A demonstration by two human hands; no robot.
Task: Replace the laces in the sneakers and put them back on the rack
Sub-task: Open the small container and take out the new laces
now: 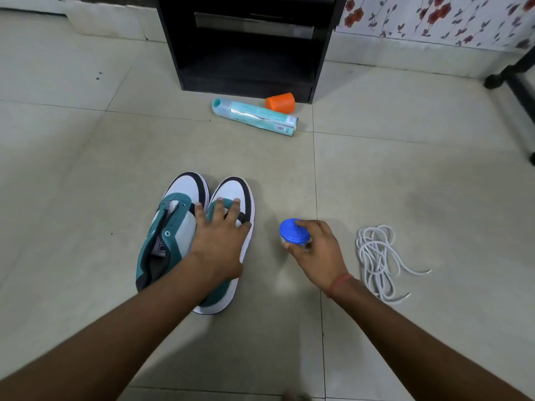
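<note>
Head view: we see two green, white and black sneakers standing side by side on the tiled floor, toes pointing away from us. The left sneaker shows bare eyelets with no lace. Our left hand lies spread over the right sneaker, fingers straight, one fingertip touching the left sneaker's side. Our right hand curls thumb and fingers round a small clear jar with a blue lid, just right of the sneakers. A bundle of white laces lies loose on the floor farther right. Beyond the sneakers, a teal spray can lies on its side, an orange cap beside it, before a black shoe rack.
</note>
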